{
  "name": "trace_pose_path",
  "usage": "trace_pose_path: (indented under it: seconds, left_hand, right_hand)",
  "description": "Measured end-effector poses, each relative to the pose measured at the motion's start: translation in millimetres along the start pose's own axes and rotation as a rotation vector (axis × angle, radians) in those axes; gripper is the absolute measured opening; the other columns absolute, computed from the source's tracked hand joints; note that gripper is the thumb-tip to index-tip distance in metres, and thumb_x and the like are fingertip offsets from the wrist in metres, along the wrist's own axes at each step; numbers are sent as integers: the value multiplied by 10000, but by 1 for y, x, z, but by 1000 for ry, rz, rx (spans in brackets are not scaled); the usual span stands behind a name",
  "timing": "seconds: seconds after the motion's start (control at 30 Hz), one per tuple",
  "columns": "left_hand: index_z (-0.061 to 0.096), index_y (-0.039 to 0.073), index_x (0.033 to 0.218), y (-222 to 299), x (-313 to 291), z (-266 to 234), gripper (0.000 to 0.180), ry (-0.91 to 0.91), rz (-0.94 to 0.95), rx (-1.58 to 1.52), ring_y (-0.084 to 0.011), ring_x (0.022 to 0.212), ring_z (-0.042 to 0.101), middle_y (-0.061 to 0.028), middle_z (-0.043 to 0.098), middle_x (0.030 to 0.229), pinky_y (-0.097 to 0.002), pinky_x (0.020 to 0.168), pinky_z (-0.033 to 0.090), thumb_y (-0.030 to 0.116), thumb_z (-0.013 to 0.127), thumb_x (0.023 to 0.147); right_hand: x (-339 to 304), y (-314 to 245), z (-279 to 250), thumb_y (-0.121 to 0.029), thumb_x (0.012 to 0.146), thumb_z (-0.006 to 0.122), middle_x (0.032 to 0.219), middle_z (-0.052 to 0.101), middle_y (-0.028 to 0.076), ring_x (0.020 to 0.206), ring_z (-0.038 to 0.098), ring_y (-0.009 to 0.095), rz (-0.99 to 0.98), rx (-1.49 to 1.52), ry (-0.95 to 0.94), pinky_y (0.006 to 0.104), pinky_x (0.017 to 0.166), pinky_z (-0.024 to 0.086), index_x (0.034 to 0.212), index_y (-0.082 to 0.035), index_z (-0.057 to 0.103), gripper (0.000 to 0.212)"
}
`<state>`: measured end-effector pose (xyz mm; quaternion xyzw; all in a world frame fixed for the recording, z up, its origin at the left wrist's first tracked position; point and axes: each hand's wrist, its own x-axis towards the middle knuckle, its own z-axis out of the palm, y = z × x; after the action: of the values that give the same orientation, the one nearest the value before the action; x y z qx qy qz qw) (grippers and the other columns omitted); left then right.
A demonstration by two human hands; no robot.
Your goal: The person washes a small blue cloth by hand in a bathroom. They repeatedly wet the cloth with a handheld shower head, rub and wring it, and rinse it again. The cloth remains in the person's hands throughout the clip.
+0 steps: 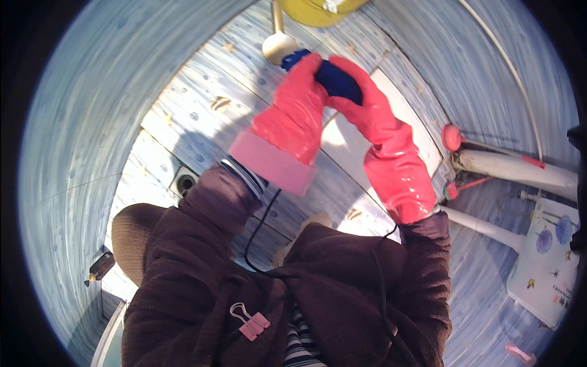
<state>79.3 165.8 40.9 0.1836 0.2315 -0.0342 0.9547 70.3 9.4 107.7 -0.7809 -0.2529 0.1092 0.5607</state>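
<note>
Both my hands wear long pink rubber gloves and reach forward over the patterned floor. A bunched dark blue cloth (337,82) is held between them, compressed into a wad. My left hand (301,92) grips its left end, where a bit of cloth sticks out past the fingers. My right hand (367,101) is closed around its right side. Just beyond the cloth's left end lies a cream round-headed scoop (279,46) with a narrow handle. Farther up, at the top edge, a yellow basin (321,13) is partly in view.
At right, a white pipe (520,171) runs along the wall beside a pink-headed long-handled tool (452,138). A white box with flower pictures (541,263) is below it. A round drain fitting (185,182) sits in the floor left of my left sleeve. Black cords hang across my jacket.
</note>
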Motion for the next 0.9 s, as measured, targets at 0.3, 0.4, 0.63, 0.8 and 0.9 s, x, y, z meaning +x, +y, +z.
trace_pose_path:
  seconds: [0.3,0.4,0.63,0.8,0.9]
  left_hand:
    - [631,60,1290,34,47,-58,470,294,177,808,-245,858,736,-129,733,1100,-394,740,552,414,638,982]
    - [575,63,1381,65,113,-89,497,249,542,1275,-287,989,727,-152,717,1182,-416,874,551,324,656,965]
    - [441,199,1535,147,202,-79,710,-237,705,2474,-256,1506,382,-80,458,1595,-502,1196,334,181,692,871]
    - [382,282,1560,143,256,-54,711,-604,865,3018,-273,1560,283,-9,341,1667,-620,1224,231,209,623,895]
    - [615,238,1361,130,289,-55,551,-587,949,3000,-291,1440,451,-35,612,1394,-658,1198,251,214,687,815]
  right_hand:
    - [24,-60,-77,-98,936,675,1016,728,55,869,664,130,273,239,436,274,781,537,1217,-24,701,292]
    - [19,-59,-77,-239,981,633,958,734,65,667,633,128,409,38,424,260,573,461,1178,-22,719,306]
    - [-22,-50,-91,-411,1033,531,825,710,47,544,546,92,478,-21,519,257,502,419,1042,-8,748,458]
    - [-62,-70,-91,-429,1021,560,843,738,63,538,592,95,802,252,351,245,461,445,1160,-3,736,482]
    - [-81,-73,-96,-239,999,639,990,743,56,734,650,97,770,347,303,243,625,502,1270,-11,699,359]
